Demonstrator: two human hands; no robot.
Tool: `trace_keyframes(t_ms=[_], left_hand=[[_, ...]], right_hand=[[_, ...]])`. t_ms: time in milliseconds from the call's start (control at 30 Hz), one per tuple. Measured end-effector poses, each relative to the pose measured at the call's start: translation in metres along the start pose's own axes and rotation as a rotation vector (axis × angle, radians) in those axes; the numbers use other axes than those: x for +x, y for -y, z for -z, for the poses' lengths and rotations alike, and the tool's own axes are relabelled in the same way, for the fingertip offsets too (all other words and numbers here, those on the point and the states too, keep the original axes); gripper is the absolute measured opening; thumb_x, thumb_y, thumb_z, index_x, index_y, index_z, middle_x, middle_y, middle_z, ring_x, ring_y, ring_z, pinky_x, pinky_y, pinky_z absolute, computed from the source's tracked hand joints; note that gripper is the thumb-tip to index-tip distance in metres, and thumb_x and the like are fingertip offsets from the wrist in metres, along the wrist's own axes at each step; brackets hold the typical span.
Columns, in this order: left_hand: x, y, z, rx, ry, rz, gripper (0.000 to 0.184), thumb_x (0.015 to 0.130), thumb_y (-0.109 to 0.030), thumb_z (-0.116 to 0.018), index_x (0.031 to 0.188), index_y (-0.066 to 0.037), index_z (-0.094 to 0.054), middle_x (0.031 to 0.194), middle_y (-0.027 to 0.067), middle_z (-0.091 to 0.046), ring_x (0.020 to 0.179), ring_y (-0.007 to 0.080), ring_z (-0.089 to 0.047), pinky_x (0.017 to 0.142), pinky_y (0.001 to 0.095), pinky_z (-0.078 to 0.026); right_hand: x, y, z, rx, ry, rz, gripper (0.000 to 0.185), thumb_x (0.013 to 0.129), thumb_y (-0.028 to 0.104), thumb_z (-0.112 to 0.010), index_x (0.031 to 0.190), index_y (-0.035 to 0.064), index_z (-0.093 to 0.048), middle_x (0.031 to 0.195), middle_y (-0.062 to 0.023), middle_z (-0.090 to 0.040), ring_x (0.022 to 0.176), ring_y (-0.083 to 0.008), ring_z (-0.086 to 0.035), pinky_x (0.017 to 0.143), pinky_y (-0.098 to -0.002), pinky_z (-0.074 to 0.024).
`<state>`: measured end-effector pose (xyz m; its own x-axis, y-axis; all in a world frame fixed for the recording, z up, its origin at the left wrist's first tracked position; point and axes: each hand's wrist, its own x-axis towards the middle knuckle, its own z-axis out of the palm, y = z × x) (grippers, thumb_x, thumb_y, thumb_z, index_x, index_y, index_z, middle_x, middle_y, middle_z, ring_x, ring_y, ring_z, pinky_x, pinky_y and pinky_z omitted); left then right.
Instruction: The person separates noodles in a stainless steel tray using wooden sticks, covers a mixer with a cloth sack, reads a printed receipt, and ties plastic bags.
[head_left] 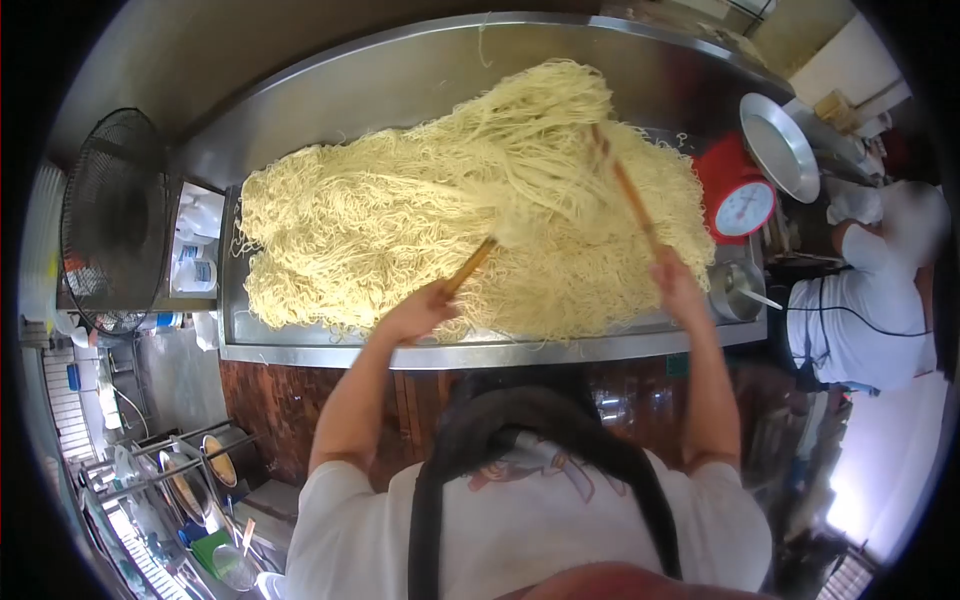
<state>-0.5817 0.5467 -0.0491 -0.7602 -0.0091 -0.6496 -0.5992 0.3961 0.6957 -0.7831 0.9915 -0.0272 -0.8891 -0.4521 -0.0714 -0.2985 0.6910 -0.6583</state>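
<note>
A wide heap of pale yellow noodles covers most of a long metal trough. My left hand is closed around a short-looking wooden stick, whose far end disappears into the noodles near the middle. In my right hand is a second wooden stick, angled up and away to the left. Its far end, smeared by motion, meets a raised clump of noodles at the back. Both forearms reach over the trough's front edge.
Right of the noodles stand a red dial scale with a metal pan and a metal pot with a handle sticking out. A black fan is at the left. Another person in a white shirt is at the right.
</note>
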Motion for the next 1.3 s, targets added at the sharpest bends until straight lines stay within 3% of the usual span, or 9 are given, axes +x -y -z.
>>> trace_keyframes(t_ms=[200, 300, 400, 600, 833, 1000, 1100, 1233, 1300], left_hand=[[-0.229, 0.039, 0.087, 0.137, -0.116, 0.256, 0.039, 0.087, -0.021, -0.075, 0.118, 0.0, -0.061, 0.091, 0.0141, -0.068, 0.087, 0.0248, -0.065, 0.079, 0.0396, -0.051], [-0.231, 0.003, 0.077, 0.116, -0.187, 0.56, 0.04, 0.087, -0.018, -0.071, 0.121, 0.002, -0.06, 0.095, 0.0181, -0.07, 0.092, 0.0321, -0.068, 0.083, 0.0424, -0.052], [-0.104, 0.12, 0.026, 0.396, -0.418, 0.058, 0.049, 0.089, -0.013, -0.065, 0.133, 0.005, -0.053, 0.112, 0.0326, -0.067, 0.107, 0.0495, -0.063, 0.093, 0.0521, -0.051], [0.04, 0.044, 0.043, -0.078, -0.317, -0.115, 0.04, 0.094, -0.03, -0.07, 0.111, 0.003, -0.054, 0.079, 0.0107, -0.061, 0.053, 0.0197, -0.056, 0.051, 0.0389, -0.048], [0.049, 0.058, -0.019, -0.103, -0.235, -0.07, 0.035, 0.089, -0.02, -0.072, 0.11, -0.001, -0.052, 0.076, 0.0067, -0.056, 0.054, 0.0176, -0.057, 0.046, 0.0349, -0.047], [-0.014, -0.033, 0.012, -0.113, -0.218, -0.094, 0.032, 0.09, -0.016, -0.071, 0.112, -0.002, -0.052, 0.076, 0.0047, -0.058, 0.056, 0.0126, -0.054, 0.047, 0.0289, -0.044], [-0.063, 0.045, 0.07, 0.087, -0.165, -0.024, 0.045, 0.087, -0.014, -0.071, 0.126, 0.003, -0.057, 0.094, 0.011, -0.064, 0.075, 0.0181, -0.057, 0.071, 0.0326, -0.049], [-0.232, 0.078, 0.103, 0.138, -0.184, 0.298, 0.025, 0.086, -0.014, -0.069, 0.106, -0.004, -0.059, 0.069, 0.0047, -0.053, 0.059, 0.0131, -0.052, 0.051, 0.0324, -0.042], [-0.291, 0.051, 0.107, 0.027, -0.092, 0.505, 0.023, 0.088, -0.015, -0.065, 0.105, -0.002, -0.058, 0.075, 0.0127, -0.062, 0.066, 0.0261, -0.065, 0.058, 0.0412, -0.049]], right_hand=[[-0.072, 0.103, 0.173, -0.47, 0.248, -0.356, 0.038, 0.089, 0.009, -0.067, 0.125, 0.0047, -0.056, 0.102, -0.0252, -0.068, 0.102, -0.0474, -0.062, 0.084, -0.0531, -0.0489], [-0.035, 0.077, 0.118, -0.513, 0.35, -0.144, 0.026, 0.091, 0.013, -0.062, 0.116, 0.0038, -0.063, 0.1, -0.0267, -0.068, 0.097, -0.0465, -0.064, 0.084, -0.0539, -0.0501], [0.075, 0.019, -0.058, -0.402, 0.375, 0.016, 0.035, 0.094, 0.015, -0.052, 0.123, -0.0014, -0.063, 0.1, -0.027, -0.069, 0.092, -0.0444, -0.067, 0.084, -0.0535, -0.0524], [0.154, 0.13, -0.164, -0.09, 0.411, 0.162, 0.029, 0.102, 0.023, -0.052, 0.119, 0.0, -0.053, 0.093, -0.0215, -0.068, 0.081, -0.0362, -0.065, 0.072, -0.0449, -0.0501], [0.047, 0.093, -0.229, 0.131, 0.252, 0.025, 0.026, 0.103, 0.026, -0.052, 0.113, 0.0018, -0.054, 0.089, -0.0212, -0.066, 0.08, -0.0363, -0.065, 0.071, -0.0483, -0.0501], [0.026, 0.105, -0.095, 0.24, -0.078, 0.033, 0.031, 0.103, 0.029, -0.057, 0.118, 0.0026, -0.056, 0.087, -0.0193, -0.063, 0.077, -0.0307, -0.061, 0.071, -0.043, -0.0495], [-0.007, 0.027, -0.012, -0.079, 0.097, -0.105, 0.034, 0.099, 0.021, -0.061, 0.124, -0.0009, -0.056, 0.098, -0.0265, -0.067, 0.089, -0.0444, -0.064, 0.078, -0.0471, -0.0515], [-0.105, 0.076, 0.119, -0.299, 0.301, -0.197, 0.04, 0.089, 0.011, -0.066, 0.128, 0.0042, -0.056, 0.1, -0.0279, -0.067, 0.1, -0.0498, -0.063, 0.083, -0.0516, -0.0504], [-0.117, 0.088, 0.109, -0.354, 0.461, -0.251, 0.042, 0.089, 0.01, -0.065, 0.129, 0.0056, -0.056, 0.101, -0.0286, -0.066, 0.101, -0.0493, -0.063, 0.084, -0.0519, -0.0503]])
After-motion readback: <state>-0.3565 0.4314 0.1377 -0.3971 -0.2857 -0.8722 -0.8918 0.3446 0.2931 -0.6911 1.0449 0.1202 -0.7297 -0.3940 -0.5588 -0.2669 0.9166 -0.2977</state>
